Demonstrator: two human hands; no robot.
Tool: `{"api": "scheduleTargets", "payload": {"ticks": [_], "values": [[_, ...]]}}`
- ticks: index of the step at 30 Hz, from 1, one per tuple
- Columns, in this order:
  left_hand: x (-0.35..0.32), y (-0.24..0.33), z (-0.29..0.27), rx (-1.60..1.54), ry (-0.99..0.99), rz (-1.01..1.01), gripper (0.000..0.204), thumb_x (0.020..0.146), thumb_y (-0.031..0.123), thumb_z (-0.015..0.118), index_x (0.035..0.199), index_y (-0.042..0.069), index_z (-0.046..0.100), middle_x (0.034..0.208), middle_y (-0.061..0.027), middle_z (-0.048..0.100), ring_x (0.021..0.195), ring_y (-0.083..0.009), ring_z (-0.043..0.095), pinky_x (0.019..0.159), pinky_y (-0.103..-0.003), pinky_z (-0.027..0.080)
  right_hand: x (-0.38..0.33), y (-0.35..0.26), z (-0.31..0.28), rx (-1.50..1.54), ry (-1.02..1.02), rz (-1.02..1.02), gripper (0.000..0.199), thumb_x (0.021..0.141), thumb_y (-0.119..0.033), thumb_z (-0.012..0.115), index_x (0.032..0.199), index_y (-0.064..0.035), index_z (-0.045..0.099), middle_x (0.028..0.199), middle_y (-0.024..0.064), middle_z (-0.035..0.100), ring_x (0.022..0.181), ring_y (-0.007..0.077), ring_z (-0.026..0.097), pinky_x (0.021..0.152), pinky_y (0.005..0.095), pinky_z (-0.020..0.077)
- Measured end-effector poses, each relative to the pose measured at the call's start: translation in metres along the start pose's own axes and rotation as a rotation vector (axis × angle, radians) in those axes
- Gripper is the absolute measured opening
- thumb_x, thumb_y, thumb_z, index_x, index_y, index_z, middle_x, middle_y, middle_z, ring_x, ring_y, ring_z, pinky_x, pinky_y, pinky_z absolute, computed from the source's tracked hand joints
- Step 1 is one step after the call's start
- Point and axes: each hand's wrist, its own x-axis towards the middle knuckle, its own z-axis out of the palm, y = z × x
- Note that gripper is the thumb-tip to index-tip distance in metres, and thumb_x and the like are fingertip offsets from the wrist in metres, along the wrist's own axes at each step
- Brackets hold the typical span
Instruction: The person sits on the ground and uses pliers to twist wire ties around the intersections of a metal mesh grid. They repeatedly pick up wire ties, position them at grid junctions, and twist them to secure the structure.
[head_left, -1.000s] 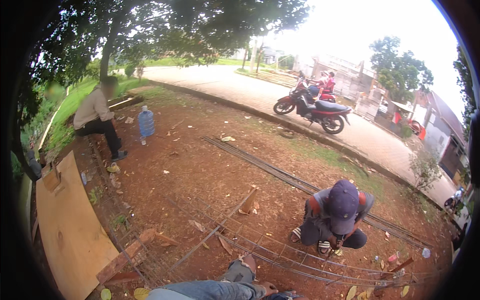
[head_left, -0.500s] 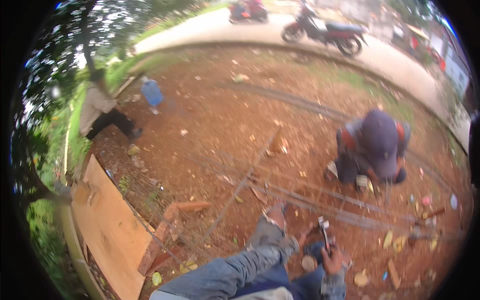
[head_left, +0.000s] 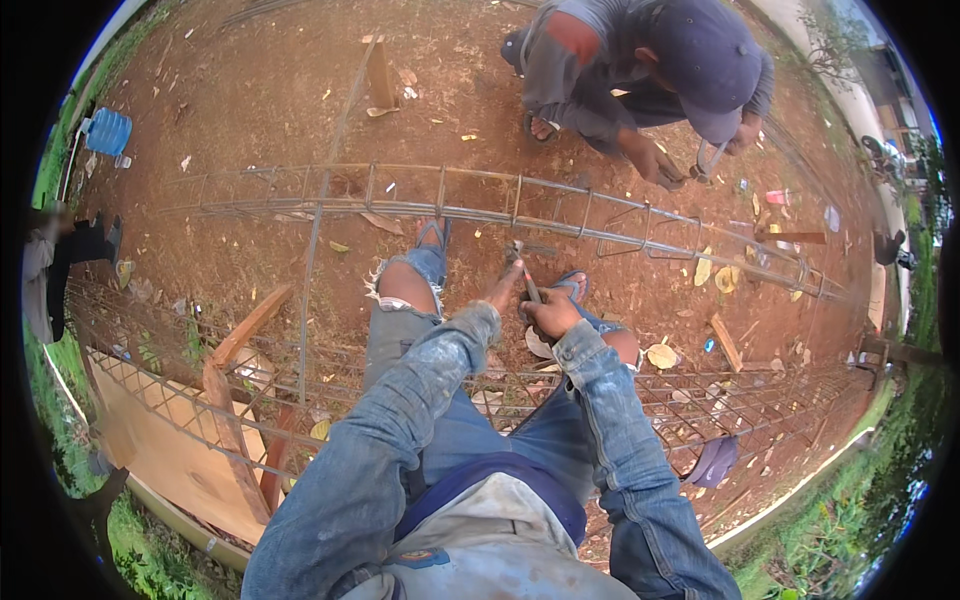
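Observation:
My right hand (head_left: 553, 313) is wrapped round the handle of a short hand tool (head_left: 530, 286) with a metal head, hammer- or pincer-like; its exact kind is unclear. Beside the tool's head, my left hand (head_left: 504, 288) has its fingers drawn together, and what they hold is hidden. Both hands are between my knees, low over the red soil. Just beyond them a long cage of steel reinforcing bars (head_left: 480, 211) with square stirrups runs across the ground. My sandalled feet are close to its near side.
Across the cage crouches a person in a cap (head_left: 705, 60), holding a pincer-like tool (head_left: 706, 160). More bar cages (head_left: 650, 390) pass by my legs. Timber pieces (head_left: 232, 430) and a plywood sheet (head_left: 170, 430) lie at left. A blue water jug (head_left: 107, 131) stands far left.
My view has tilted down, bringing both my forearms and hands fully into sight. The tool stays in my right hand, and my left hand is now beside its head.

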Motion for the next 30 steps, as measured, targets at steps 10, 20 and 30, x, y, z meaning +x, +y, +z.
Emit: {"api": "scheduleTargets", "payload": {"ticks": [10,20,30], "values": [[0.022,0.027,-0.008,-0.046,-0.117,-0.096,0.085,0.077,0.073,0.036,0.133,0.010,0.043,0.136,-0.0245,0.037,0.126,-0.0336,0.037,0.101,-0.042,0.029,0.045,-0.037,-0.016,-0.224,-0.027,0.108,0.031,0.076,-0.024,0.059,0.087,0.0049,0.062,0.074,0.0135,0.063,0.065,0.0210,0.060,0.059,0.0341,0.0459],[0.038,0.023,-0.004,0.037,-0.095,0.068,0.062,0.079,0.061,0.047,0.097,0.004,0.065,0.093,-0.0206,0.062,0.089,-0.0295,0.058,0.077,-0.041,0.042,0.063,0.003,-0.008,-0.094,0.089,0.010,0.034,0.075,-0.021,0.060,0.097,0.0051,0.062,0.079,0.0143,0.064,0.069,0.0210,0.061,0.062,0.0333,0.0473],[0.024,0.030,-0.004,-0.038,-0.109,-0.023,0.055,0.083,0.047,0.049,0.100,-0.004,0.059,0.102,-0.0196,0.060,0.089,-0.0286,0.060,0.080,-0.039,0.044,0.040,0.065,0.036,0.695,-0.063,0.163,0.027,0.073,-0.021,0.063,0.091,-0.0013,0.057,0.068,0.0064,0.056,0.059,0.0195,0.056,0.051,0.0326,0.0461]]}}
